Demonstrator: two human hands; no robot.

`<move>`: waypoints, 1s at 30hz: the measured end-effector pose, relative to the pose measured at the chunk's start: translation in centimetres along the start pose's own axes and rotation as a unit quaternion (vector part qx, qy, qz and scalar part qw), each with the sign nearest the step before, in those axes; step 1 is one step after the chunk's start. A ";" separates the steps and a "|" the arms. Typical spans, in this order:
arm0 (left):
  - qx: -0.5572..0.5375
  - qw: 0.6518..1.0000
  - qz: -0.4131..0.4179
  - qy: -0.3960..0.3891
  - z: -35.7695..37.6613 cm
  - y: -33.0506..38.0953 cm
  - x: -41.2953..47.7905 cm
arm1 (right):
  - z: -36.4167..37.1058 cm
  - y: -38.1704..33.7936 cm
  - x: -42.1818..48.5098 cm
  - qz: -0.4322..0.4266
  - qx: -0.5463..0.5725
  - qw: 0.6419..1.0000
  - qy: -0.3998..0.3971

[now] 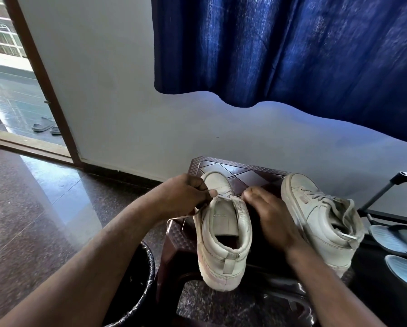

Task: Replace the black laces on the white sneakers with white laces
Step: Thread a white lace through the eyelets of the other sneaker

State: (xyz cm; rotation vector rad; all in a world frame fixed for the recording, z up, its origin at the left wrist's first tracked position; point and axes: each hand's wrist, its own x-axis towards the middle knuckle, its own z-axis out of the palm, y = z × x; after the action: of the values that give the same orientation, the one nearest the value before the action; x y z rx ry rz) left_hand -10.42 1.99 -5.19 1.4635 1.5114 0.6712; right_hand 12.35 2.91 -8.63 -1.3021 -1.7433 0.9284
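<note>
On a brown plastic stool [245, 171], the left hand [181, 197] pinches a flat white lace [181, 217] at the white leather sneaker [223, 256]. The right hand [270, 220] rests alongside, grip unclear. Relacing seems under way; next, thread another eyelet.

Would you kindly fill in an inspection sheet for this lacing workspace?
Surface: brown stool bears both shoes.
Job's things: left sneaker, white lace threaded near its toe; right sneaker laced pale; black laces not seen.
Clutter: black bin; sandals at right.
Hands: left hand pinches the lace; right hand against the left sneaker, grip unclear.
Cables: nothing seen.
Surroundings: blue curtain, open doorway, polished floor.
</note>
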 end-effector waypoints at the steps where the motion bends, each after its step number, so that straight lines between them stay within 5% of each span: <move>1: -0.003 1.000 0.001 -0.005 0.0 0.0 -0.1 | 0.3 -0.1 0.3 0.039 0.039 0.998 -0.003; 9: 0.082 0.996 0.021 -0.010 -0.3 -0.4 -0.3 | 0.8 -1.6 1.2 0.080 0.147 0.982 -0.090; 19: 0.201 0.978 0.042 0.019 -0.7 0.6 -0.7 | 0.4 -1.3 0.9 0.080 0.108 0.990 -0.031; 30: 0.057 0.997 0.040 0.031 -0.4 0.3 -0.4 | 0.1 -3.3 0.8 0.132 0.382 0.914 0.014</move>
State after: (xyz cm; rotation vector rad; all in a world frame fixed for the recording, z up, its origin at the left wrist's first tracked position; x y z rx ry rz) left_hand -10.65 1.77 -4.63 1.6106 1.5664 0.6932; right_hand 10.72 2.99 -5.63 -1.0066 -0.9958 1.5368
